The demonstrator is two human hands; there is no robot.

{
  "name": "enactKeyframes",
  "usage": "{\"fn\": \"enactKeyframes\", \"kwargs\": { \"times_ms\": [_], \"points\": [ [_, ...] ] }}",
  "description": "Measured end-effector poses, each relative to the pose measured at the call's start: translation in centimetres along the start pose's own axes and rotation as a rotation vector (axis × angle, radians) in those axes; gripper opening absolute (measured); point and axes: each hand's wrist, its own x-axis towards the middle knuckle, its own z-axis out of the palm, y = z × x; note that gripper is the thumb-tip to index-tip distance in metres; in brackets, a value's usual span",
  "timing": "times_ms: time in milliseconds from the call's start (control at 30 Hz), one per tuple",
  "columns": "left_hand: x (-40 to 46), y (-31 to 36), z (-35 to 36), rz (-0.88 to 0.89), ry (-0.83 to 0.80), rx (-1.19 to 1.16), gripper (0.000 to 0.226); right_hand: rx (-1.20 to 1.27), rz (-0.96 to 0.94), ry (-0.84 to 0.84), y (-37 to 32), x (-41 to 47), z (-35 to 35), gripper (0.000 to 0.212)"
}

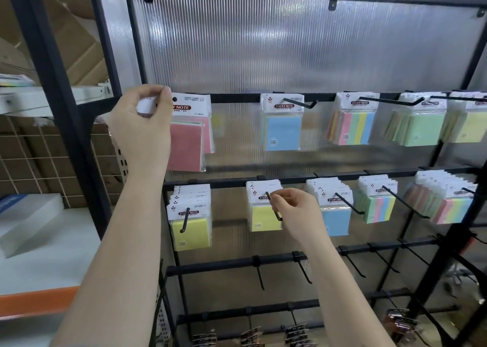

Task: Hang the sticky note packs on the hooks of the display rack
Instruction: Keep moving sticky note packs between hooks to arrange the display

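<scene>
My left hand [143, 125] pinches the white header card of a pink sticky note pack [188, 138] at the left end of the display rack's top bar [232, 98]. The hook there is hidden behind the pack; a black dot shows through the header. My right hand [297, 211] has its fingers curled at a black hook [272, 205] on the second bar, in front of a yellow pack [263, 216] hanging there. More packs hang along both bars: blue [283, 132], striped [353, 128], green [419, 129].
Lower bars carry bare black hooks [259, 274]. Binder clips [296, 333] hang on the bottom row. A ribbed translucent panel [290, 46] backs the rack. To the left stand a black frame post [60, 104], a white shelf [39, 254] and cardboard boxes [68, 38].
</scene>
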Motion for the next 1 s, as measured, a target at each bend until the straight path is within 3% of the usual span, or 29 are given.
{"fn": "enactKeyframes", "kwargs": {
  "times_ms": [433,600,767,1000],
  "points": [
    [1.0,-2.6,2.5,-0.145,-0.069,0.005,0.011,0.003,0.020,0.022,0.3,0.8,-0.5,0.011],
    [1.8,-4.4,5.1,-0.289,-0.159,0.035,0.022,0.014,0.027,0.029,0.3,1.4,-0.6,0.015],
    [2.9,-5.5,7.3,-0.486,-0.087,0.010,0.018,-0.019,0.042,0.044,0.9,2.3,-0.7,0.016],
    [4.2,-6.4,9.0,-0.395,0.021,0.249,0.044,-0.057,0.089,0.080,2.0,3.7,-0.9,0.020]
  ]
}}
